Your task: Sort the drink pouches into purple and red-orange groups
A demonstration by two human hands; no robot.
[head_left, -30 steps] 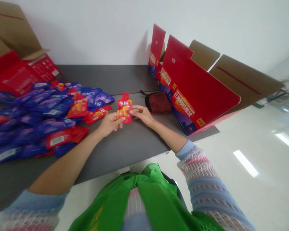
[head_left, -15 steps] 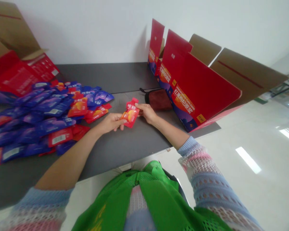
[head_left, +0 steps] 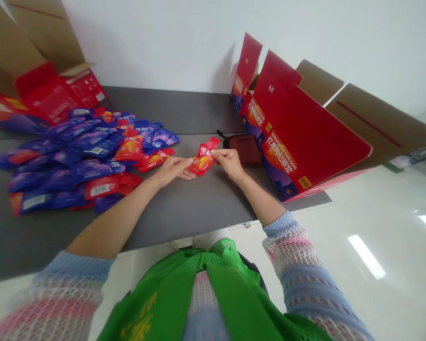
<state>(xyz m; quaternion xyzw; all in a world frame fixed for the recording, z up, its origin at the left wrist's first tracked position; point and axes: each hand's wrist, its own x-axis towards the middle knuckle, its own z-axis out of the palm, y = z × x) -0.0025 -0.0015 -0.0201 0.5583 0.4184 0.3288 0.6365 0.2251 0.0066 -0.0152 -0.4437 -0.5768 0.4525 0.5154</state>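
Observation:
A red pouch (head_left: pixel 203 160) with an orange fruit picture and white lettering is held above the grey table, its spout end tilted up to the right. My left hand (head_left: pixel 174 171) pinches its lower left edge between thumb and fingers. On the other side, my right hand (head_left: pixel 230 163) grips the upper right edge, with some fingers hidden behind the pouch. Left of my hands lies a heap of purple-blue pouches (head_left: pixel 97 142) mixed with red ones. One red pouch (head_left: pixel 152 161) sits at the heap's near right edge, close to my left hand.
Upright red cartons (head_left: pixel 315 137) with raised flaps line the table's right side. A dark brown-red case (head_left: pixel 246 150) with a strap lies beside them. Another open carton (head_left: pixel 49 97) stands behind the heap at the left. The grey table's (head_left: pixel 184 213) front edge runs before my body.
The view has swung left, so everything on the table appears further right. Both hands still hold the red pouch, which now leans more to the right.

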